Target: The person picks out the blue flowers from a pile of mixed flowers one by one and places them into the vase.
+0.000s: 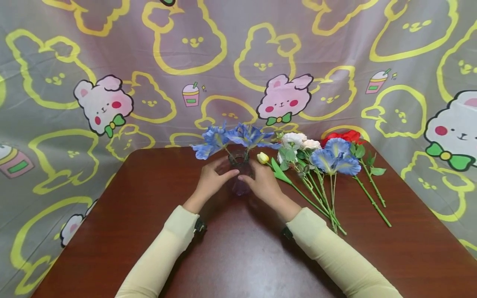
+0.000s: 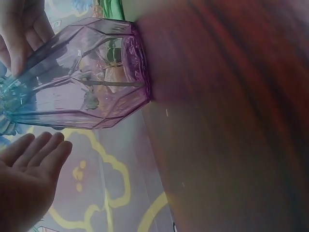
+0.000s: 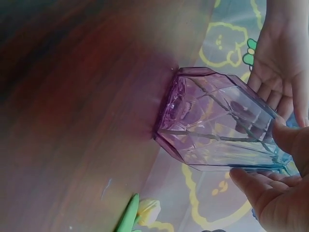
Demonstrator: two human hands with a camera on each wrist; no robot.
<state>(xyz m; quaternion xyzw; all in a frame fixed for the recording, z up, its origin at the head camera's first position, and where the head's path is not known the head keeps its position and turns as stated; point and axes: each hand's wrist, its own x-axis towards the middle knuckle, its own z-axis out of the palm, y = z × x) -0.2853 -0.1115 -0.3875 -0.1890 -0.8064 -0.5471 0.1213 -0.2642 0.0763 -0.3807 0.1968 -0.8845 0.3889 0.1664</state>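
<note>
A faceted glass vase (image 2: 91, 79), purple at the base and bluish at the neck, stands upright on the table between both hands. Two blue flowers (image 1: 247, 135) rise out of its mouth, their stems visible through the glass. My right hand (image 1: 262, 180) holds the vase near the neck; in the right wrist view its thumb (image 3: 287, 137) and fingers lie on either side of the glass. On the other side, my left hand (image 1: 213, 179) is held close to the neck with extended fingers (image 2: 46, 150), a small gap showing between them and the vase in the left wrist view.
On the brown table (image 1: 149, 215), right of the vase, lie a yellow tulip (image 1: 263, 158), white flowers (image 1: 294, 139), another blue flower (image 1: 335, 157) and red flowers (image 1: 344, 136), stems pointing toward the front. A patterned curtain (image 1: 231, 54) hangs behind the table.
</note>
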